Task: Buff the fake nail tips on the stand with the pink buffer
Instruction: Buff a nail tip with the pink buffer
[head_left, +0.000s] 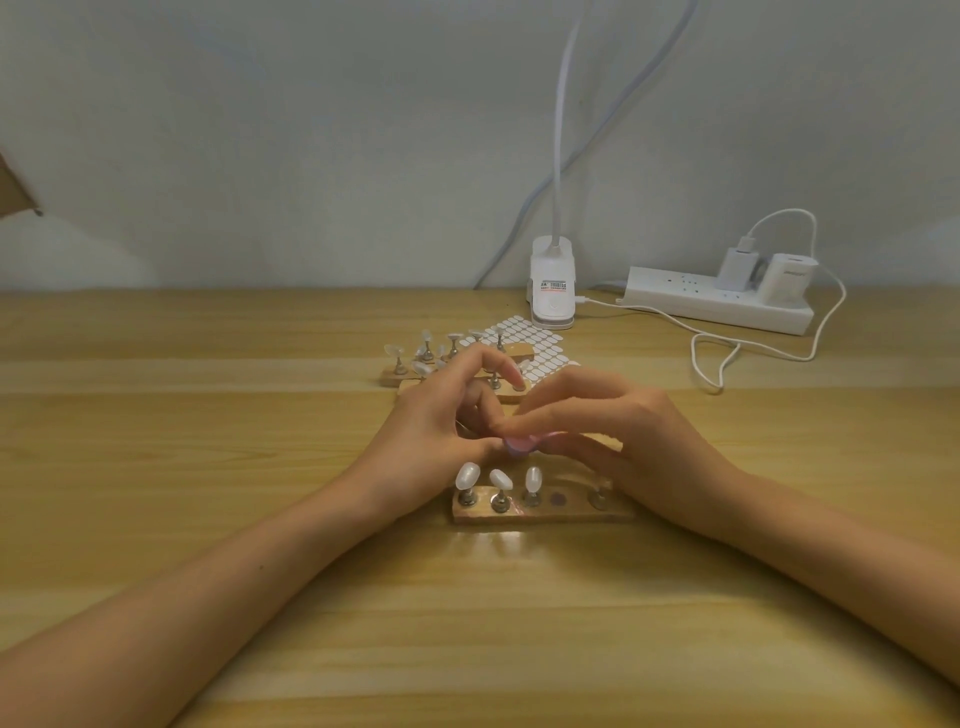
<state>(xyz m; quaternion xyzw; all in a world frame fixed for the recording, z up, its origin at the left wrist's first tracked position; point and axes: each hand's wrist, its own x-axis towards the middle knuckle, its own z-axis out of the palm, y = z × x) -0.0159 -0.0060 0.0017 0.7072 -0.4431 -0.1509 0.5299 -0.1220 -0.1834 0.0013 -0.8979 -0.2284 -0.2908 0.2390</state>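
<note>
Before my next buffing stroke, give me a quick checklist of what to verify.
1. Grip: right hand holds buffer: ok.
2. Support: left hand holds a tip to the buffer: cannot tell, fingers hide it.
3. Base: stand flat on table: ok.
4. Seating: three tips on stand pegs: ok.
5. Slots: all filled: not ok, one slot bare.
6. Clearance: cable apart from both hands: ok.
</note>
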